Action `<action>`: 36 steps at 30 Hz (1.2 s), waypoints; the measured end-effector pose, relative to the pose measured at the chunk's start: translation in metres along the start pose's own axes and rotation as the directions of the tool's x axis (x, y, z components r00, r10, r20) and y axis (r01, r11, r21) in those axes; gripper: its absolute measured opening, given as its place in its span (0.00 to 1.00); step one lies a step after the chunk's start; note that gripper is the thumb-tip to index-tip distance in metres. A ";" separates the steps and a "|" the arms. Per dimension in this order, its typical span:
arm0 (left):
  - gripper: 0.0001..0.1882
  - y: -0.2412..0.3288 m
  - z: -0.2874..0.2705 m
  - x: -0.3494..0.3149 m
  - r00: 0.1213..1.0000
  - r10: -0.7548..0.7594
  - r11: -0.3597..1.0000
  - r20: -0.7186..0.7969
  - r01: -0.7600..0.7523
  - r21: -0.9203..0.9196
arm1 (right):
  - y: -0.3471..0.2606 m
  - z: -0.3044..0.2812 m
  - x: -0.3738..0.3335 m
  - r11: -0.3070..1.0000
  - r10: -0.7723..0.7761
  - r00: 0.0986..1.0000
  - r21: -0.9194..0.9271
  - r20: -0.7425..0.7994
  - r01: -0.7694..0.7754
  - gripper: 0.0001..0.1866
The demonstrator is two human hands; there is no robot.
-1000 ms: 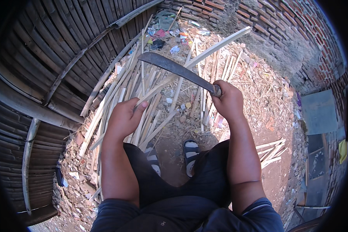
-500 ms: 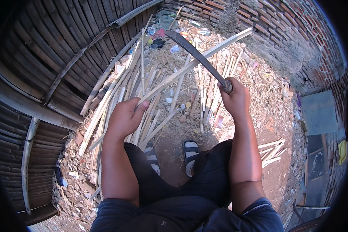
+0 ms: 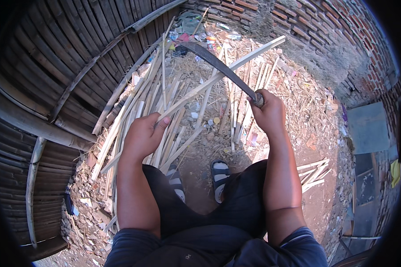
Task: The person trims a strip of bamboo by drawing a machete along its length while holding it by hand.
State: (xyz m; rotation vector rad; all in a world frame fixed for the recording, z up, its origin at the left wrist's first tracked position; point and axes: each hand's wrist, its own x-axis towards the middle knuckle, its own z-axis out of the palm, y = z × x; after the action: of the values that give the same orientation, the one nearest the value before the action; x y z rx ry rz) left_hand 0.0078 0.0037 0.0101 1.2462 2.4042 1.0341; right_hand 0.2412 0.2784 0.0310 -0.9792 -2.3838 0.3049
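My left hand [image 3: 142, 135] grips the near end of a long pale bamboo strip [image 3: 223, 73] that slants up and away to the right. My right hand [image 3: 267, 113] is closed on the handle of a dark curved machete [image 3: 218, 64]. Its blade lies across the strip near the middle, pointing up and to the left. Under both hands lies a pile of split bamboo slats [image 3: 165, 111] on the ground. My two sandalled feet [image 3: 218, 175] show between my knees.
A woven bamboo wall [image 3: 53, 75] curves along the left. A brick wall [image 3: 325, 31] stands at the far right. Litter and straw [image 3: 196, 26] cover the dirt. A small bundle of slats [image 3: 314, 173] lies to the right, next to grey panels [image 3: 370, 129].
My right hand has swung the machete upward and away, so the blade now points toward the far left. My left hand keeps its hold on the strip.
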 end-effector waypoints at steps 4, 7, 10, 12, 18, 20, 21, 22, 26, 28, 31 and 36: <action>0.26 0.000 0.002 0.001 0.999 0.031 0.999 -0.016 -0.031 -0.019 | -0.016 0.010 -0.009 0.975 -0.217 0.975 -0.037 0.047 0.219 0.14; 0.26 -0.003 0.000 -0.001 1.000 0.020 1.000 -0.011 -0.020 0.021 | -0.028 0.011 -0.011 0.961 -0.262 0.961 -0.069 0.092 0.269 0.15; 0.26 -0.001 -0.001 -0.003 1.000 -0.003 1.000 -0.019 0.002 -0.025 | -0.017 0.009 -0.004 0.985 -0.173 0.985 -0.022 0.029 0.174 0.12; 0.26 0.000 -0.003 -0.002 1.000 -0.006 1.000 -0.029 0.006 0.002 | -0.005 0.003 0.002 0.999 -0.052 0.998 -0.004 0.038 0.053 0.12; 0.26 -0.003 0.001 0.002 0.999 0.028 1.000 -0.031 -0.028 0.009 | -0.004 0.007 -0.005 0.997 -0.080 0.995 0.019 0.052 0.079 0.13; 0.26 -0.003 0.001 0.002 0.999 0.037 0.999 -0.036 -0.036 0.013 | -0.015 0.010 -0.009 0.979 -0.201 0.977 -0.026 0.075 0.203 0.13; 0.26 -0.001 0.000 0.001 0.999 0.029 0.999 -0.032 -0.028 0.015 | -0.020 0.010 -0.010 0.969 -0.237 0.967 -0.050 0.096 0.242 0.12; 0.26 -0.001 0.000 0.001 0.999 0.021 1.000 -0.029 -0.020 0.016 | -0.021 0.008 -0.010 0.969 -0.234 0.968 -0.056 0.091 0.239 0.12; 0.26 -0.003 -0.003 -0.001 1.000 0.006 1.000 -0.021 -0.006 0.015 | -0.014 0.003 -0.002 0.992 -0.119 0.992 -0.027 0.038 0.120 0.11; 0.26 -0.001 -0.003 -0.001 1.000 0.002 1.000 -0.015 -0.002 0.004 | -0.001 0.000 0.004 0.998 0.049 0.997 0.023 0.053 -0.050 0.10; 0.26 -0.001 0.001 0.000 1.000 0.017 1.000 -0.013 -0.017 -0.019 | 0.004 -0.004 0.003 0.998 0.067 0.997 0.012 0.041 -0.067 0.11; 0.27 -0.004 0.003 0.002 0.998 0.047 0.999 -0.030 -0.047 0.016 | -0.013 0.009 -0.009 0.985 -0.170 0.977 -0.004 0.131 0.173 0.14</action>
State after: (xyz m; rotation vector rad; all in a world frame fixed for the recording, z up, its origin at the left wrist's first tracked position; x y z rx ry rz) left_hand 0.0056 0.0052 0.0056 1.3073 2.4212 1.0574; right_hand 0.2337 0.2625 0.0256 -0.7744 -2.5735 0.2936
